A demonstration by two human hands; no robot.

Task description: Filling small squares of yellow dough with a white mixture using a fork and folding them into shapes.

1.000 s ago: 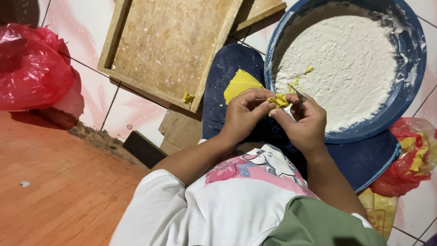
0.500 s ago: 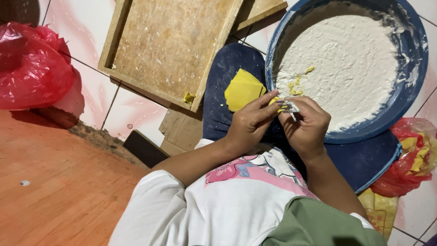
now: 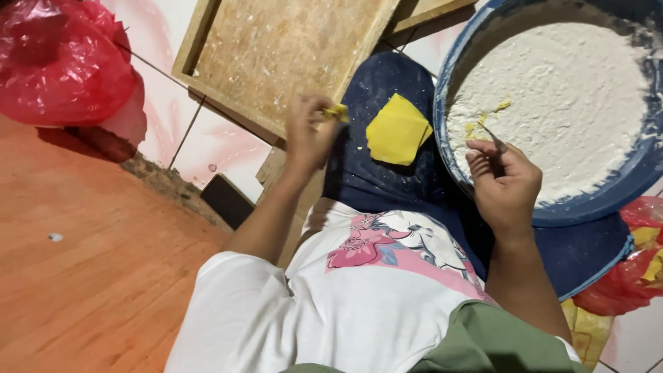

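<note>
Now the left hand (image 3: pixel 309 135) pinches a folded yellow piece (image 3: pixel 336 112) mid-frame; the right hand (image 3: pixel 503 181) grips a small utensil (image 3: pixel 492 136) over the flour basin (image 3: pixel 552 207); a gentle pinch seems wise.

**Warm, even indoor light with soft motion blur on the hands**

The scene is moderately bright under warm, diffuse light. The blue basin (image 3: pixel 552 207) serves as the landmark: the white filling inside it is the brightest area, close to washed out toward its upper part, with little surface detail. To the far left of the basin, the red plastic bag (image 3: pixel 62 62) shows small glossy highlights and drops a soft dark shadow below itself onto the orange floor (image 3: pixel 90 276). Left of the basin, the left hand (image 3: pixel 307 135) is smeared by motion blur. The right hand (image 3: pixel 504 183), touching the basin's near rim, is sharper. The basin's rim bows slightly, suggesting wide-angle distortion.
</note>
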